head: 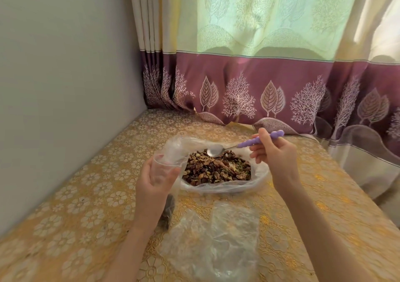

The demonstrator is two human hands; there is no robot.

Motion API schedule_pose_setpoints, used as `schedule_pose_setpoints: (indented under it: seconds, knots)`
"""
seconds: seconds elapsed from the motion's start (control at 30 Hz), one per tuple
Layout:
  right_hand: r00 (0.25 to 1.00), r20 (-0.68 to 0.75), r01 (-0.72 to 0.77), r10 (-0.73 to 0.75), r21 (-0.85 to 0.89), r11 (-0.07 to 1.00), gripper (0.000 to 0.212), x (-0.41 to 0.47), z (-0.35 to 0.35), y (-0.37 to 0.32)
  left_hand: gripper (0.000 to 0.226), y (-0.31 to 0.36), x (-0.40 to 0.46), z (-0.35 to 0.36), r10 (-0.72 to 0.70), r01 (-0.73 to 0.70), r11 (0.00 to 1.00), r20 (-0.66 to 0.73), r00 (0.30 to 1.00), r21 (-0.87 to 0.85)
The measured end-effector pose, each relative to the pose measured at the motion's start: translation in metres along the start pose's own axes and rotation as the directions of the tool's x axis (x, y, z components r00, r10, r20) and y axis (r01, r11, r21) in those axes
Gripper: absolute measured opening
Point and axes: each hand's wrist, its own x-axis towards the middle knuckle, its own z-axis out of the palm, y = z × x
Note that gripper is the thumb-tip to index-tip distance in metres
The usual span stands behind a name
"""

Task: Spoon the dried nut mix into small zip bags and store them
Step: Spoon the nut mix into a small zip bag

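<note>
Clear plastic forms the small zip bag (164,165) gripped by the left hand (154,181); its lower part, holding dark nuts, hangs behind the wrist, mostly hidden. Toward the table's (75,206) far edge, the nut mix (216,169) lies in an open plastic bag (255,182). The right hand (273,154) pinches the purple-handled spoon (238,145), bowl over the mix. Near the front edge lie crumpled empty bags (216,238), outlines indistinct.
</note>
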Motion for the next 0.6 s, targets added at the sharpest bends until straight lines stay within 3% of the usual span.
schedule_pose_setpoints:
  seconds: [0.13,0.33,0.47,0.6]
  knots:
    - [0.995,-0.098,-0.009,-0.020,-0.278,0.960,0.035,0.007,-0.017,0.026,0.051,-0.003,0.001,-0.001,-0.002,0.002,1.000,0.003,1.000,0.029]
    - [0.992,-0.109,0.011,-0.066,-0.444,0.896,0.032,0.006,-0.024,0.046,0.052,-0.005,0.001,0.000,0.003,-0.003,0.999,-0.002,1.000,0.038]
    - [0.991,-0.124,-0.089,0.045,-0.379,0.921,0.035,0.007,-0.023,0.058,0.050,-0.006,0.001,0.000,0.002,-0.002,1.000,-0.003,1.000,0.025]
    - [0.956,-0.145,-0.277,0.255,-0.158,0.948,0.037,0.009,-0.019,0.067,0.043,-0.005,0.001,0.001,0.009,-0.009,1.000,0.006,1.000,0.025]
